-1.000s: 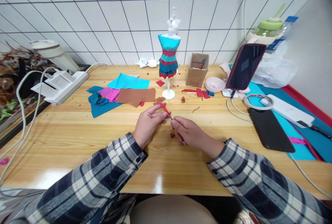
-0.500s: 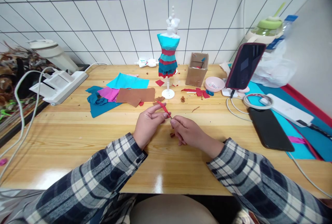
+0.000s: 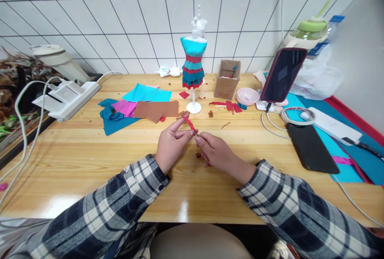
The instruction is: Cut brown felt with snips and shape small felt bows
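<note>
My left hand (image 3: 173, 143) pinches a narrow strip of red crepe paper (image 3: 189, 123) between its fingers, above the front half of the table. My right hand (image 3: 218, 153) is closed round a thin metal tool, perhaps tweezers (image 3: 196, 133), whose tip meets the near end of the strip; most of the tool is hidden in the fingers. Behind the hands stands a small white mannequin (image 3: 198, 29) on a round base. It wears a dress (image 3: 193, 63) of turquoise, red and dark teal paper bands.
Brown (image 3: 153, 109), turquoise (image 3: 147, 92) and magenta paper (image 3: 125, 108) lies left of the mannequin. To its right are a cardboard box (image 3: 226, 87) and a pink bowl (image 3: 247, 96). A propped phone (image 3: 283, 75), a black phone (image 3: 313, 147) and cables lie right; a power strip (image 3: 73, 101) sits left.
Both hands stay joined at the red strip with almost no movement. The right hand has shifted very slightly left, and the whole view has moved a little.
</note>
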Tool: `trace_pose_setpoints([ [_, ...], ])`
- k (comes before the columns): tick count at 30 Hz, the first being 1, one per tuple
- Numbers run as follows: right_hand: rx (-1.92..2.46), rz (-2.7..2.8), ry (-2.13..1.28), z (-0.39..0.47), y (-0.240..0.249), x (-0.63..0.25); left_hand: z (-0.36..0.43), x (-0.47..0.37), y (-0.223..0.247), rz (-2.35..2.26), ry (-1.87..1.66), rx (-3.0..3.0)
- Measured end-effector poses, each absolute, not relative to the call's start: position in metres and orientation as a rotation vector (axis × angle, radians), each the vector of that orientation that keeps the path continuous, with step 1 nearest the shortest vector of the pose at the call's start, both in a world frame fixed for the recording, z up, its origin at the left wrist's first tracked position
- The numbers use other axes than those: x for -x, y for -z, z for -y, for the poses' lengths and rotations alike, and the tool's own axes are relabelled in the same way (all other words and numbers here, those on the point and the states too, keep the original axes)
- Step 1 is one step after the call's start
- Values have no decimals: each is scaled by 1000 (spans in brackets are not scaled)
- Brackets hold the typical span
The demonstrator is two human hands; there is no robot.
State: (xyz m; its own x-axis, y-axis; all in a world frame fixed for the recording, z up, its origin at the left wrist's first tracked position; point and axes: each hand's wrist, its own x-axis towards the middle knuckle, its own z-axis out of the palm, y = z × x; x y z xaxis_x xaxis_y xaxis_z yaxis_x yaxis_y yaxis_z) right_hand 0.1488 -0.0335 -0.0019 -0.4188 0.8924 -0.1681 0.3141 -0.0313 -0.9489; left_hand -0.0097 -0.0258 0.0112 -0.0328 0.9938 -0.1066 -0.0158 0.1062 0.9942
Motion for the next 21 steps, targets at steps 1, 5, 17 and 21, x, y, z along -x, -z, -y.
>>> trace_pose_setpoints([
  [1,1267,1745,-1460,33,1,-149,26,10,-11,-1272,-1158,-1111],
  [5,1276,1752,-1439,33,-1,-149,26,10,-9,-1284,-1154,-1132],
  [17,1311,1773,-1418,35,-6,-148,26,9,-12,-1287,-1156,-1145],
  [21,1294,1871,-1284,34,-7,-150,26,9,-13,-1319,-1137,-1179],
])
